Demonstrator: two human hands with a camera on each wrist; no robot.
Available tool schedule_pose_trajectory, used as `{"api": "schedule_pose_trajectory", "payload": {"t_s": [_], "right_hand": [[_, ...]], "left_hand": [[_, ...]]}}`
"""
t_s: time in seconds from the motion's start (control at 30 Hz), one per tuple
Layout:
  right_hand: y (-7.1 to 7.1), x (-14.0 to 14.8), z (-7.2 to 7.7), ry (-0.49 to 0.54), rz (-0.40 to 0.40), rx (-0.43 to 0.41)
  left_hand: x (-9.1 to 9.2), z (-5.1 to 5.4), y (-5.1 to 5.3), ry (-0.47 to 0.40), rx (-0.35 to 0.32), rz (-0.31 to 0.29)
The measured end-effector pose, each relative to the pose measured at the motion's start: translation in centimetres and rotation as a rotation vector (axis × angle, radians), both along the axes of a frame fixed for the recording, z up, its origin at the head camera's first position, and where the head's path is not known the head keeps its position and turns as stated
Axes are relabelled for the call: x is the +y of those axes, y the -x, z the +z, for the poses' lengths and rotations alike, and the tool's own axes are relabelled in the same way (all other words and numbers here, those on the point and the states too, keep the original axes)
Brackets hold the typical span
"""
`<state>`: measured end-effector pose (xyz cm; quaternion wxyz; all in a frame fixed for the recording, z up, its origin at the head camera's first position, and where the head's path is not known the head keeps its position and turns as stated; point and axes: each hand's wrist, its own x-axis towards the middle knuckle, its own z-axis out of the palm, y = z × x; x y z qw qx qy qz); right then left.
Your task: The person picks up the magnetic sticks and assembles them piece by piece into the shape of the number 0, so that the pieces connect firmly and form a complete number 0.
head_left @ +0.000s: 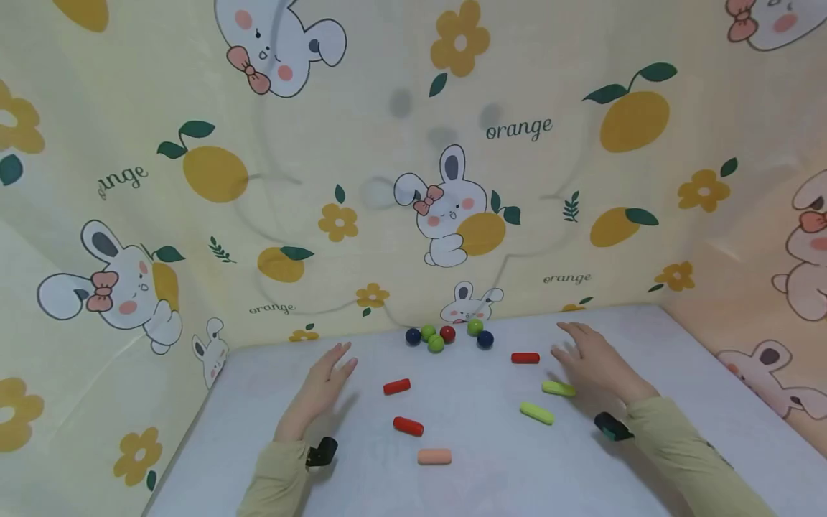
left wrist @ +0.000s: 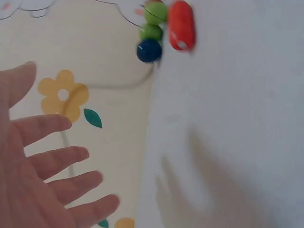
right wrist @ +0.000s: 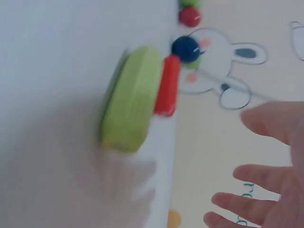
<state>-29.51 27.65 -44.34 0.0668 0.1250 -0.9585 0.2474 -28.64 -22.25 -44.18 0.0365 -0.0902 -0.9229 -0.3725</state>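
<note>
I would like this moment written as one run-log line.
left hand: empty, over table | right hand: empty, over table | red sticks, green sticks, peach stick: on table | balls: near table's back edge

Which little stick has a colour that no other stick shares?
The peach stick, lowest in the head view; there are three red sticks and two green sticks.
</note>
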Motion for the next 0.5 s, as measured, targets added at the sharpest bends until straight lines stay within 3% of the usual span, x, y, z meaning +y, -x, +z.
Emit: {"api": "schedule_pose_trajectory", "payload": {"t_s": [0.1, 0.3, 0.4, 0.5], "right_hand": [[-0.2, -0.4, 0.8, 0.156, 0.005, -0.015], [-0.8, -1.1, 1.6, 0.386, -0.031, -0.060], [-1.2, -1.2, 1.7, 0.490, -0.039, -0.104], [-1.4, -1.2, 1.6, 0.594, -0.027, -0.159]], "left_hand": [[0.0, 0.4, 0.0, -0.172, 0.012, 0.014], [0.1, 0.6, 0.1, -0.474, -0.012, -0.021], [0.2, 0.6, 0.1, -0.553, -0.031, -0.026], [0.4, 0.2, 0.1, -0.569, -0.069, -0.014]]}}
